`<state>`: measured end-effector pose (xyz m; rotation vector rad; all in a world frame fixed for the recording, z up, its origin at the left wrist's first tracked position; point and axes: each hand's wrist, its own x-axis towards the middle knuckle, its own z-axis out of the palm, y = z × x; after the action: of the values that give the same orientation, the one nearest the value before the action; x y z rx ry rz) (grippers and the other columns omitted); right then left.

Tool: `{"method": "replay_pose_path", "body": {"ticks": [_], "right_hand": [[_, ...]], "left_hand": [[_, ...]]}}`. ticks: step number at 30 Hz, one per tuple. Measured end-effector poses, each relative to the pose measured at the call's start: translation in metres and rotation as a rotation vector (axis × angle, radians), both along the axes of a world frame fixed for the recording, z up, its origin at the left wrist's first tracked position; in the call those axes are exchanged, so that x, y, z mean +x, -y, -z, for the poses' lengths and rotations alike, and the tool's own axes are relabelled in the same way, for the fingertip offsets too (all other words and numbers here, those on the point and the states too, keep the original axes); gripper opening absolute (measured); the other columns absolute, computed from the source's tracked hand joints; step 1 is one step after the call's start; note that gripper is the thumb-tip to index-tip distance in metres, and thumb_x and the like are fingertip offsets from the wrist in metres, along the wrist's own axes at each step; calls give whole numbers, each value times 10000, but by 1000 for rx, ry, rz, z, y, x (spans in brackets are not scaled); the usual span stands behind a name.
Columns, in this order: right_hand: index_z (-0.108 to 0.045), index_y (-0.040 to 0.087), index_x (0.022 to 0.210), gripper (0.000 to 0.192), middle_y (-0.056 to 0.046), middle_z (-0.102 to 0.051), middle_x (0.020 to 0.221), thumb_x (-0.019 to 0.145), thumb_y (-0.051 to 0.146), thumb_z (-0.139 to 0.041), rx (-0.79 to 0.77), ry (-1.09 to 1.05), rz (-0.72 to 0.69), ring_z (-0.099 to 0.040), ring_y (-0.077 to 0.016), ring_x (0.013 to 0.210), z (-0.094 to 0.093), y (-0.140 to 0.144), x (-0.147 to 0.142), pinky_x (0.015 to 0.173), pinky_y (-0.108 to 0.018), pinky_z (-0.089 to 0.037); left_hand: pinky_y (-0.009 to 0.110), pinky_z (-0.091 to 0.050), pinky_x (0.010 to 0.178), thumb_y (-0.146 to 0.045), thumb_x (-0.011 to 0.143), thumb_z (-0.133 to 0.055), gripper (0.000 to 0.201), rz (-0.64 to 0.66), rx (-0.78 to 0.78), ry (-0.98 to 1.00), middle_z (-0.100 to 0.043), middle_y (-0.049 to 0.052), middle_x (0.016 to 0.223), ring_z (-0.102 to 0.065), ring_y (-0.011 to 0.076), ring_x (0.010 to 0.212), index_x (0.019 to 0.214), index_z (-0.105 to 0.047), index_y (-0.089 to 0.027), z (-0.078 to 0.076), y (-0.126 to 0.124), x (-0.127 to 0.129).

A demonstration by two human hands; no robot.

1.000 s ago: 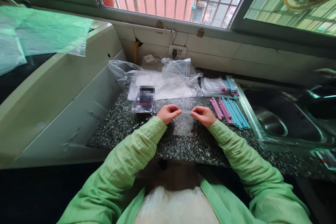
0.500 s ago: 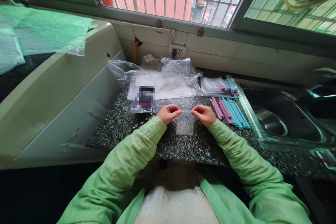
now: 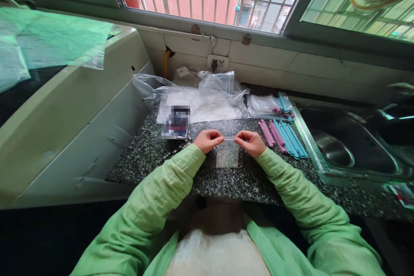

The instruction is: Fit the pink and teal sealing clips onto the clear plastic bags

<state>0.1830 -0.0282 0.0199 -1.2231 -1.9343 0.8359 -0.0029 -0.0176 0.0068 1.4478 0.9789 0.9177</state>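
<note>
I see both hands meeting over the speckled worktop [image 3: 155,155], and between them hangs a small clear plastic bag [image 3: 227,155]. The left hand [image 3: 208,140] is closed, pinching the left end of the bag's top edge between thumb and fingers; the right hand [image 3: 250,142] is closed in the same way on the right end. I think the bag is held by its two corners so that the top strip stays stretched and straight, while the body of the bag falls down toward the stone, just in front of me. Both forearms, in green sleeves, come in from below and point toward each other, with the wrists low and near the surface. To the right of the right hand lie pink and blue plastic strips [image 3: 283,134] side by side, near enough to reach, beside the metal sink [image 3: 336,146]. Behind the hands a heap of clear bags [image 3: 200,99] rests against the wall.
</note>
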Motion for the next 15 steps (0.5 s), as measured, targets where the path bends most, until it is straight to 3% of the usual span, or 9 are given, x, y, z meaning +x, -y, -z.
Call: {"method": "replay_pose_path", "body": {"ticks": [15], "right_hand": [[-553,153,611,283,-2,-541,549,670,430,-566,-25,-76,67,-458,-94,506,3,-2,-2,494,-227,-396]], "left_hand": [[194,-260,451,-366,567,-607,268,-54,22,-49,-409,-50,445,-334,49,454,533,-530,-112,-3,2,2]]}}
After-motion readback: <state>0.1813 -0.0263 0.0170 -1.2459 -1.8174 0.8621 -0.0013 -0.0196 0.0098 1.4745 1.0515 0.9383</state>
